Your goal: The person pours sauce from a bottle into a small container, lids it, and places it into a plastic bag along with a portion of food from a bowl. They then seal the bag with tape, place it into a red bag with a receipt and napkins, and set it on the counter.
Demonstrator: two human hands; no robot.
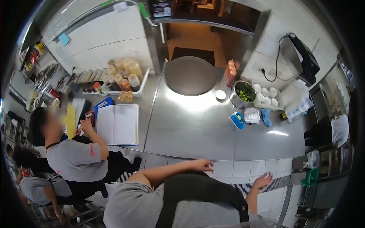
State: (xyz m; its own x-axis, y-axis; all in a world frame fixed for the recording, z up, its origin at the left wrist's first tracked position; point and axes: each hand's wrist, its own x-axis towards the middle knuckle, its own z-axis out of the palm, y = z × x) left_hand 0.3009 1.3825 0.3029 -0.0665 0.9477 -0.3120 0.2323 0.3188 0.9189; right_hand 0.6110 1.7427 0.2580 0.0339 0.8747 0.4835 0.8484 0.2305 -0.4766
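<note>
My left hand [201, 165] is held in front of my dark apron, near the front edge of the steel counter [190, 133]. Its fingers are loosely curled and apart, with nothing in them. Off to the right, my right hand [263, 180] hangs over the tiled floor, fingers apart and empty. Neither hand touches the counter. A round dark tray [191, 75] lies at the counter's back, with a small white cup [220, 95] to its right.
An open notebook [126, 124] lies at the left, beside a co-worker [78, 152]. Sauce bottles [125, 76] stand behind it. On the right are a pot of green fruit [243, 94], a blue-and-white dispenser [237, 120], white cups in a bin [280, 99] and red bottles [230, 74].
</note>
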